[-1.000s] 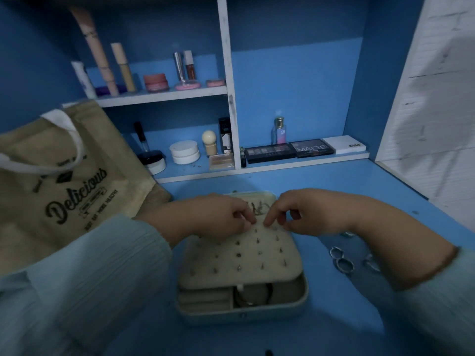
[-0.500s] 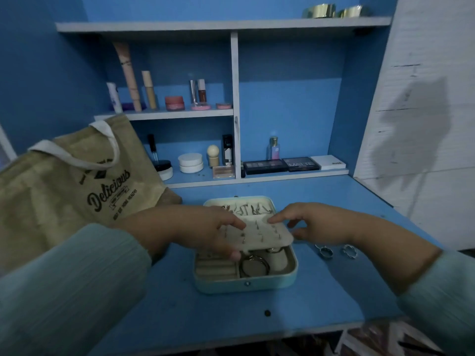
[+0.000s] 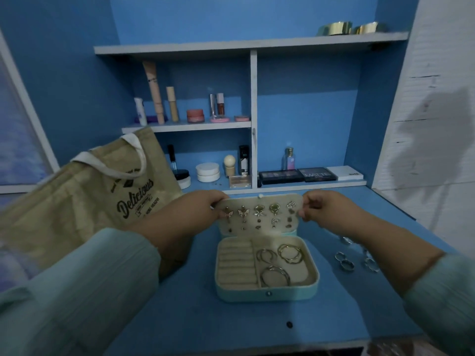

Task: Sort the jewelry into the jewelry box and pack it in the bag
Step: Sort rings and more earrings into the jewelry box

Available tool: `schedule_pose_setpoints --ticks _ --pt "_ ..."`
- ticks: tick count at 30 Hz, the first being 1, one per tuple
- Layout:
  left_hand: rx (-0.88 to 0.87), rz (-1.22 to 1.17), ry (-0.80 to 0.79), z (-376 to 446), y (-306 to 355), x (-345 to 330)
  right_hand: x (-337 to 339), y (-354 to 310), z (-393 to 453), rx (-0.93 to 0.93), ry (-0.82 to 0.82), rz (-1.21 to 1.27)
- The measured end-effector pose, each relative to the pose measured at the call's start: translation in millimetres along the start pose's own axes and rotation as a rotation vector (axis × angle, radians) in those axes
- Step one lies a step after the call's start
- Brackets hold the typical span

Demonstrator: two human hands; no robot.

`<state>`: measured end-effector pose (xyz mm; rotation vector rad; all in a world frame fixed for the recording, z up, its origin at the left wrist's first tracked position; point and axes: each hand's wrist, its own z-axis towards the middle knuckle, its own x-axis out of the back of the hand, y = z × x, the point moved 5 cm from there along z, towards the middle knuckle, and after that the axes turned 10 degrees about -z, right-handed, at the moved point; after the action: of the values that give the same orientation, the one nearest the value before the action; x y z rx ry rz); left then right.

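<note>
Pinching earring panel (image 3: 259, 214) side edges, left hand (image 3: 203, 209), right hand (image 3: 326, 209), each grip holding it above jewelry box (image 3: 267, 291).

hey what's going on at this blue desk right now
A person is sorting jewelry into a small jewelry box. The left hand and right hand each pinch an end of the earring panel, holding it upright with studs pinned on it. Below, hoop earrings lie in the box's right compartment; its ring slots look empty. Several rings lie on the desk to the right, and a tote bag stands at left.
</note>
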<state>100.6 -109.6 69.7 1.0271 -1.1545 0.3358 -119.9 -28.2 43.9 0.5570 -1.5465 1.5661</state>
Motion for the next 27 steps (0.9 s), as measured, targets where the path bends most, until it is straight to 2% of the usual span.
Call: schedule_pose_setpoints --ticks 6,10,16,21,27 --pt "0.083 -0.412 0.236 24.2 -28.3 -8.4 -7.7 6.3 16.2 -0.117 0.107 0.117" --pt "0.15 -0.664 0.324 39.0 -44.4 -22.0 -17.5 13.5 31.5 -0.188 0.13 0.156" --pt "0.164 -0.594 0.287 58.9 -53.6 -39.5 -32.1 21.2 47.0 -0.231 0.084 0.053" --pt "0.166 -0.484 0.362 66.0 -60.5 -48.1 -40.3 21.2 53.4 -0.225 0.013 -0.121" --pt "0.17 -0.37 0.358 73.1 -70.2 -59.1 -47.7 14.9 57.5 -0.201 -0.086 -0.208"
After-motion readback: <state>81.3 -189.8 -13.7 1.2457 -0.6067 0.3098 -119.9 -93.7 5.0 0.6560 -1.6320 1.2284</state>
